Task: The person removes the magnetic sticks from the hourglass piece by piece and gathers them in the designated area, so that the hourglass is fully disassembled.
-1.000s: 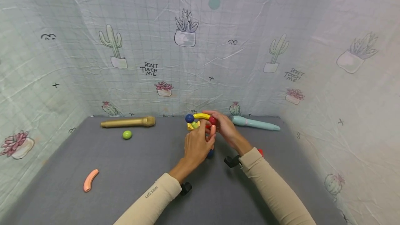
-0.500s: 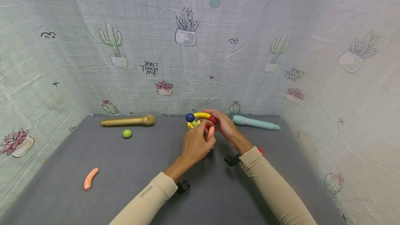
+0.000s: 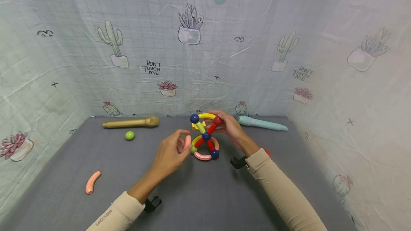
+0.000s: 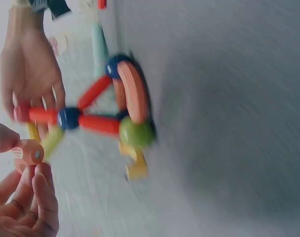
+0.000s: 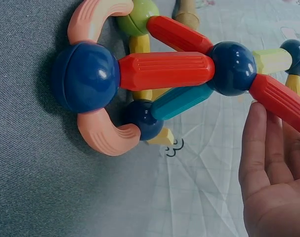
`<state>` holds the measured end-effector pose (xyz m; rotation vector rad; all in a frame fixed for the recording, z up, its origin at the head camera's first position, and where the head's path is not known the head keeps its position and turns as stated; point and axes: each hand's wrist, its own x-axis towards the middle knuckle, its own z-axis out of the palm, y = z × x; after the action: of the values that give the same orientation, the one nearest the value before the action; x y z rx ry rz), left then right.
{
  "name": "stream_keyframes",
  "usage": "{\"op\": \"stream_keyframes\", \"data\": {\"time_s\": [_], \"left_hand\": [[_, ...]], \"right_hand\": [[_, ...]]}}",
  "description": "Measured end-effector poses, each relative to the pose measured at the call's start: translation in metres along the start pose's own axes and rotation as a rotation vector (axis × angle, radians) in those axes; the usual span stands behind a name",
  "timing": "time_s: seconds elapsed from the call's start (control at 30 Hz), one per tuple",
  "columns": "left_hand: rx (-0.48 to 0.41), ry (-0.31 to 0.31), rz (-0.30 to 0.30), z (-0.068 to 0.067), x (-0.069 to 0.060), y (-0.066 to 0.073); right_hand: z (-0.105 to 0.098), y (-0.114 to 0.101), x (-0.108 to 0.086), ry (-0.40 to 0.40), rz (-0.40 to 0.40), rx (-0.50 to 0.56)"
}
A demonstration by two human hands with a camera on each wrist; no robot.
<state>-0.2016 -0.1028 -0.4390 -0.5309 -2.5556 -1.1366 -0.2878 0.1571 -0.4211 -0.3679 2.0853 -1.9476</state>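
Note:
My left hand (image 3: 168, 154) pinches a curved pink piece (image 3: 187, 142) between thumb and fingertips, just left of the green ball (image 3: 194, 149); whether piece and ball touch, I cannot tell. In the left wrist view one end of this piece (image 4: 35, 153) faces the camera. A framework of balls and rods stands on the table, its middle navy ball (image 3: 206, 136) joining several rods above a ring of curved pieces. At its upper right, my right hand (image 3: 234, 131) holds the red ball (image 3: 218, 121), with long fingers behind the red rod (image 5: 280, 102) in the right wrist view.
On the grey table (image 3: 205, 195) lie a gold microphone (image 3: 131, 122) and a green ball (image 3: 130, 135) at back left, another curved pink piece (image 3: 92, 182) at left, and a pale blue microphone (image 3: 262, 123) at back right. Behind the framework sits a yellow block (image 3: 196, 127). A red object (image 3: 268, 153) is partly hidden by the right sleeve.
My left hand has moved left and slightly down from in front of the framework with the curved pink piece, uncovering the middle navy ball and lower ring. The right hand has stayed at the red ball.

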Motion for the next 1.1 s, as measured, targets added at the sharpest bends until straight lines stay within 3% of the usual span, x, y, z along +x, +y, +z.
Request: {"op": "stream_keyframes", "data": {"time_s": [0.37,0.57,0.73,0.93,1.1], "left_hand": [[0.212,0.081,-0.096,-0.086,-0.049,-0.059],[0.318,0.027,-0.163,-0.125,-0.074,-0.092],[0.386,-0.081,-0.256,-0.143,-0.091,-0.116],[0.427,-0.227,-0.370,-0.151,-0.100,-0.129],[0.456,-0.280,-0.386,-0.150,-0.102,-0.136]], "right_hand": [[0.001,-0.003,0.001,-0.015,-0.010,0.005],[0.001,-0.002,0.002,-0.025,-0.017,0.022],[0.001,-0.001,0.003,-0.038,-0.028,0.006],[0.001,0.001,0.001,-0.021,-0.022,0.004],[0.000,0.003,-0.002,-0.009,-0.019,0.000]]}}
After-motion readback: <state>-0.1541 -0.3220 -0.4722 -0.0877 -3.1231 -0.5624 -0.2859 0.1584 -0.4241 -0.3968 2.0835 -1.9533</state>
